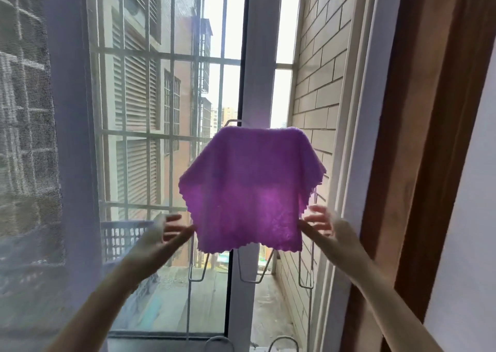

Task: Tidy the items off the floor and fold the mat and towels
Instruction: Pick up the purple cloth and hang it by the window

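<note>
Residential flat, at a window: white-framed sliding window (255, 56) with grey metal security bars (171, 56), sheer white curtain (29, 136) at left, wire drying rack (306, 271) outside (neighbouring apartment block (139, 83) far beyond).

Daylight is pouring in through the tall white-framed barred window (171, 110), and the sky behind it is blowing out to near white. The thin purple fleecy towel (249, 188) hanging in front of that window is glowing, lit from behind, brightest at its lower middle. Both forearms are reading dim and soft-edged. Left of the window, the sheer mesh curtain (29, 126) is hazing everything; straight lines are bowing at the edges.
</note>
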